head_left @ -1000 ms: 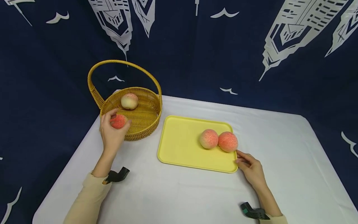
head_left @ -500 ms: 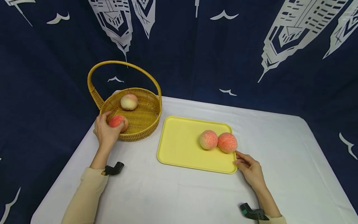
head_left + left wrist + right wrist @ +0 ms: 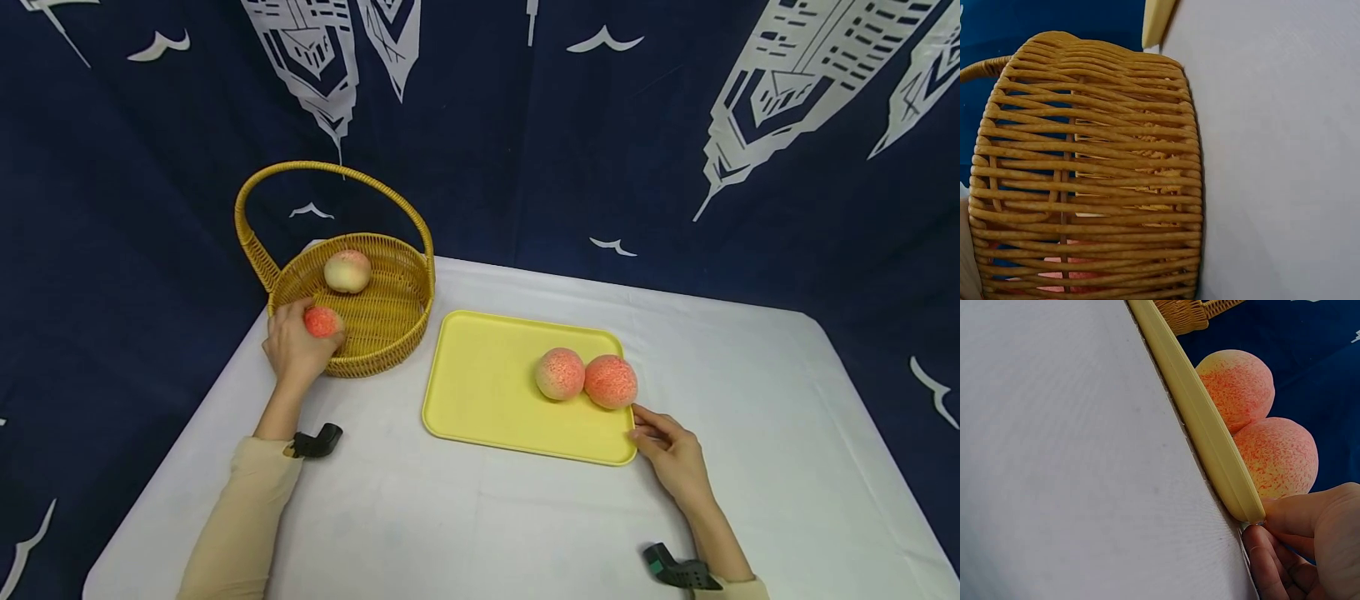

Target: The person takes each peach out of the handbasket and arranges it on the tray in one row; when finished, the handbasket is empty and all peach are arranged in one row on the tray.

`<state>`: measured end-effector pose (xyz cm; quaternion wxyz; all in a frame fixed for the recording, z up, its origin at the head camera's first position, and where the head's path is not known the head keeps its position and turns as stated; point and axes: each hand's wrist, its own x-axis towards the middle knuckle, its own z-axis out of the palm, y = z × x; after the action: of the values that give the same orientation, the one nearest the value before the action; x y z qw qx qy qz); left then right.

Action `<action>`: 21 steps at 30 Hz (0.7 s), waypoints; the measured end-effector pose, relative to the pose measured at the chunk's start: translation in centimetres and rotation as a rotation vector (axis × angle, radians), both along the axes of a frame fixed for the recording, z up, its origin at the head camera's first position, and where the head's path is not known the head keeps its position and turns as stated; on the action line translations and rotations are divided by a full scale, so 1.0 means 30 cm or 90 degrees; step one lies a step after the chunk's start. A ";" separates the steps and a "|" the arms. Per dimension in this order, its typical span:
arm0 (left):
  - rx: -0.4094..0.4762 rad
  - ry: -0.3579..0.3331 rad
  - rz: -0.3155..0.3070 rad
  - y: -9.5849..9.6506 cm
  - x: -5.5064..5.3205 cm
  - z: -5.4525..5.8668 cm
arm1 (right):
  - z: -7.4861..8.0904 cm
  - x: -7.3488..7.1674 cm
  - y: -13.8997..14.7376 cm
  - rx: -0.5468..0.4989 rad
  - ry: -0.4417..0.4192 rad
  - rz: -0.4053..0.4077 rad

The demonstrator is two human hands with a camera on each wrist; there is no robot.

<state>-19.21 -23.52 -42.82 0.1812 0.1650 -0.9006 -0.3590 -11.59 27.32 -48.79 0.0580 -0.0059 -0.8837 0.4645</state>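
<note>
In the head view my left hand reaches over the near left rim of a wicker basket. Its thumb and fingers are curled round a red peach inside, partly covered by the hand. A paler peach lies farther back in the same basket. My right hand pinches the right edge of a yellow tray near its front corner; in the right wrist view the thumb is at the rim with fingers below. Two pink peaches sit side by side on the tray's right part.
A tall arched handle rises over the basket. Everything stands on a table with a white cloth, and a dark blue printed curtain hangs behind. Basket weave fills much of the left wrist view.
My left hand shifted left and down around the peach, then came back slightly right, its fingers covering more of the peach. My right hand and the tray have stayed in place.
</note>
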 end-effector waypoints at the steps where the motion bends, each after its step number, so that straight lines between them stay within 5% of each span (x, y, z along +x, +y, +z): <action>1: -0.004 -0.004 -0.001 0.002 -0.001 0.001 | 0.000 0.000 0.001 0.000 -0.001 -0.001; 21: -0.046 -0.064 -0.036 0.007 0.004 0.025 | -0.002 0.004 0.005 -0.011 0.005 0.004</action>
<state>-19.08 -23.30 -42.08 0.1312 0.1507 -0.9253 -0.3224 -11.47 27.46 -48.86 0.0604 -0.0018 -0.8794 0.4722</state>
